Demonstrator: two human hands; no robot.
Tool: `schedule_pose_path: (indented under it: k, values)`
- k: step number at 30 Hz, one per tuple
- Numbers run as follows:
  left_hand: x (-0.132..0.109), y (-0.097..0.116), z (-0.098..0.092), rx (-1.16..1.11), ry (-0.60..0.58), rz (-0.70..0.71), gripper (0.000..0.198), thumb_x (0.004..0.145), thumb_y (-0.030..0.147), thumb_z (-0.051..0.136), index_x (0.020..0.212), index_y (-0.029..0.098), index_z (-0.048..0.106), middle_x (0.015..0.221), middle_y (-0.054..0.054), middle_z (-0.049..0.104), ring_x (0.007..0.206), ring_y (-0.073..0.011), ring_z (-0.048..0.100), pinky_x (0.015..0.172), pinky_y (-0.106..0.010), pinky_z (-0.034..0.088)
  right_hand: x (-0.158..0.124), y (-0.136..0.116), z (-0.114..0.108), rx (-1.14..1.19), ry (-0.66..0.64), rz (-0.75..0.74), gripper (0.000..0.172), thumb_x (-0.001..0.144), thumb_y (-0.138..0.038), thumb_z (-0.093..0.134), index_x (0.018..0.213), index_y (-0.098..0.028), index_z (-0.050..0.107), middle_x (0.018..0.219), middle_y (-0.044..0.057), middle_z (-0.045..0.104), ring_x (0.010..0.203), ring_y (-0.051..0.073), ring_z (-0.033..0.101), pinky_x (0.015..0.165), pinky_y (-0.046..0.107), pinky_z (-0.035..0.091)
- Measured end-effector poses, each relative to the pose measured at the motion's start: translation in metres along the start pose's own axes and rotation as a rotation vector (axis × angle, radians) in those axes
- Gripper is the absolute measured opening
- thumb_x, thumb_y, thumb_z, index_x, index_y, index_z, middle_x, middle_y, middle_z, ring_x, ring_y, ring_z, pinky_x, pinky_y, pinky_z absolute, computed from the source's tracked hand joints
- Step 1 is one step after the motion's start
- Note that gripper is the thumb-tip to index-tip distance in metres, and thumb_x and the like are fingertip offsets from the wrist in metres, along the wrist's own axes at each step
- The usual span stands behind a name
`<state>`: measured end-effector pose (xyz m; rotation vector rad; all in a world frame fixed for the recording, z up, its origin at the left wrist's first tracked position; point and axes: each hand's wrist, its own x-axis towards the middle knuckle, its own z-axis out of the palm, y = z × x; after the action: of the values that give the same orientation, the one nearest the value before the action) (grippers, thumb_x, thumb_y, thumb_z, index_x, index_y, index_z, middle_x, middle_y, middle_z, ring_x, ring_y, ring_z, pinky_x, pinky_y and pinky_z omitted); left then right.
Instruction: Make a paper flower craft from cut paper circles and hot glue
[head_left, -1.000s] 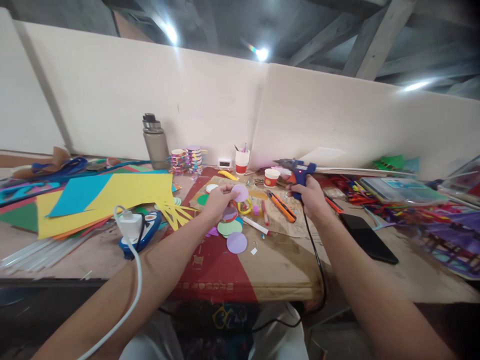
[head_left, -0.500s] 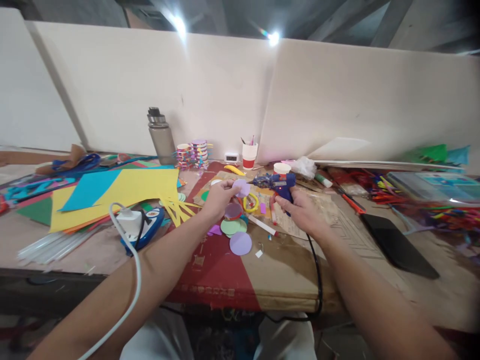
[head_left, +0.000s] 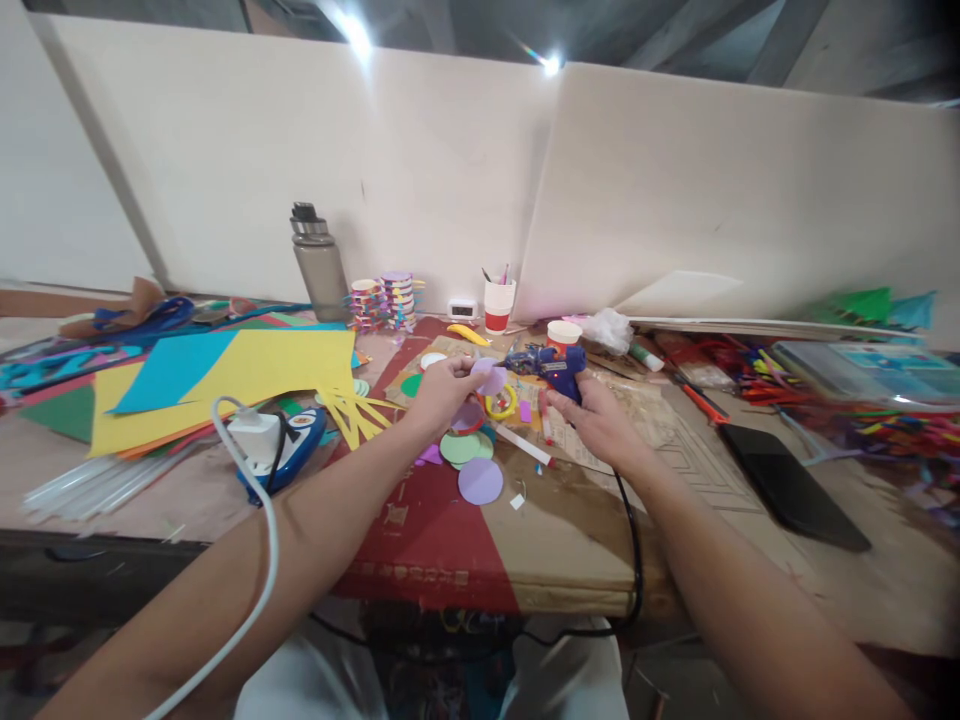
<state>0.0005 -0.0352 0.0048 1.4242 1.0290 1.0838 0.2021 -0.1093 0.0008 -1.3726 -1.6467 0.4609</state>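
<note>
Between the fingertips of my left hand is a small purple paper disc, held above the cardboard. My right hand wraps round the handle of a blue hot glue gun, whose nozzle points left at the disc; whether the tip touches it I cannot tell. Its black cord hangs over the front edge. Beneath my hands lie green paper discs, a loose purple disc, a yellow ring and a white marker-like stick.
A blue power strip with a white plug and cable sits left, beside coloured paper sheets. At the back stand a bottle, decorated stacks and a pen cup. A black phone lies right.
The purple disc in my left hand has tilted and shifted slightly right, close to the glue gun's nozzle. The glue gun has moved slightly left, and the whole view has shifted a little.
</note>
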Motion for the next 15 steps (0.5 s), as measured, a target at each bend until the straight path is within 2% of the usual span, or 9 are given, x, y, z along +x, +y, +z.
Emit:
schedule_pose_path:
  k: [6,15]
  values:
    - [0.0014,-0.0031,0.0001,0.017,-0.001,0.012,0.034,0.061,0.038,0.08,0.082,0.013,0.069,0.063,0.002,0.064,0.048,-0.0075,0.048,0.048,-0.021,0.035,-0.0002,0.0008,-0.0001,0.009,-0.004,-0.003,0.041,0.085,-0.038,0.054,0.12,-0.016,0.057,0.109,0.01,0.07,0.095,0.024,0.062,0.09,0.039,0.048]
    - [-0.0025,0.0027,0.0012,0.031,0.001,-0.012,0.032,0.063,0.035,0.079,0.085,0.013,0.072,0.064,0.001,0.066,0.048,-0.0071,0.047,0.049,-0.021,0.035,-0.002,-0.0037,-0.001,-0.016,0.021,-0.009,0.04,0.086,-0.036,0.053,0.121,-0.017,0.057,0.11,0.01,0.07,0.096,0.024,0.063,0.089,0.039,0.048]
